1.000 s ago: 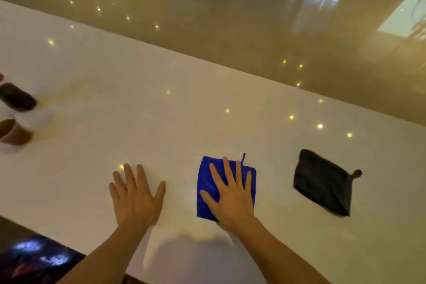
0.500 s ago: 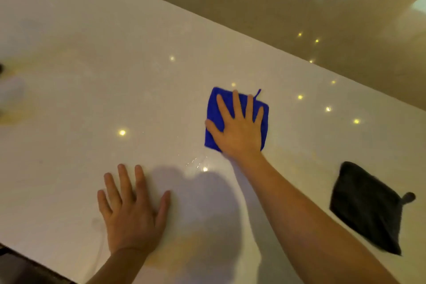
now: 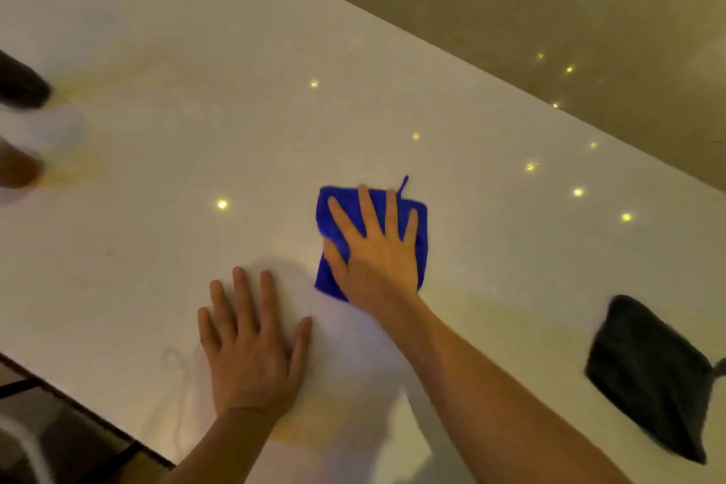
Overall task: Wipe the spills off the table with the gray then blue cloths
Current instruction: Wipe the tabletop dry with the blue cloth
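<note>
A folded blue cloth (image 3: 347, 198) lies on the white table (image 3: 196, 122), a little right of centre. My right hand (image 3: 377, 259) presses flat on it with spread fingers and covers most of it. Just to its left, my left hand (image 3: 251, 350) rests palm down on the bare tabletop, fingers apart, holding nothing. The dark gray cloth (image 3: 648, 373) lies by itself near the right edge of view, blurred, with no hand on it. Faint yellowish smears show on the table near my left wrist (image 3: 302, 428).
At the far left stand a dark object (image 3: 19, 84) and a brown cup (image 3: 15, 165), both blurred, with a yellowish stain (image 3: 74, 173) beside them. The table's near edge runs across the lower left corner. A glossy floor (image 3: 510, 12) lies beyond the far edge.
My right hand has drawn the blue cloth back toward me, closer to my left hand, after pushing it away. The left hand stays planted. The view has shifted.
</note>
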`<act>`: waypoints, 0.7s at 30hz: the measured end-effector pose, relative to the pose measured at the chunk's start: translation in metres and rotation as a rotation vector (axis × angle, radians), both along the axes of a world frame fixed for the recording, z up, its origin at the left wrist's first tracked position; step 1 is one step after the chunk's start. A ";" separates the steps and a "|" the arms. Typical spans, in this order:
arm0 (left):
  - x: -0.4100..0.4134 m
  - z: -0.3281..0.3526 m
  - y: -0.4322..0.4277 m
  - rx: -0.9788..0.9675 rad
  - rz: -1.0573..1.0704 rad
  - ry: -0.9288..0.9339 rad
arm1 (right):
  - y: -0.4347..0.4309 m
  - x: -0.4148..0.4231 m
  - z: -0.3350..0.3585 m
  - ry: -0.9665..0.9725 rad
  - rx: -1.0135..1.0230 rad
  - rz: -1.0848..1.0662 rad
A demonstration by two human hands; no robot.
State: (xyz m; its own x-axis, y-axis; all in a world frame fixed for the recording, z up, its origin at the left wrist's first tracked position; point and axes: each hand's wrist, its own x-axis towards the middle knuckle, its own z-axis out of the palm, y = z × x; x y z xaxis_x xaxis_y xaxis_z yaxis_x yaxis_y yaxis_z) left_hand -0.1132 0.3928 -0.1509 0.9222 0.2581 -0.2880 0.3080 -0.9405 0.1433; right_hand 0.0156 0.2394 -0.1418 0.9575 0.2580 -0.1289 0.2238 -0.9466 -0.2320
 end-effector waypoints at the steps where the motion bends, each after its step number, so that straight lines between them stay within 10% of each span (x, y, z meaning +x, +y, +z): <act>1: -0.002 -0.001 0.000 0.006 0.005 -0.003 | 0.008 0.046 0.000 0.008 -0.015 -0.022; 9: -0.002 -0.004 0.002 0.002 0.014 -0.055 | 0.033 0.157 -0.001 0.031 -0.143 0.030; 21: 0.001 0.009 0.005 -0.096 0.011 -0.040 | -0.068 -0.215 -0.007 0.058 -0.205 0.635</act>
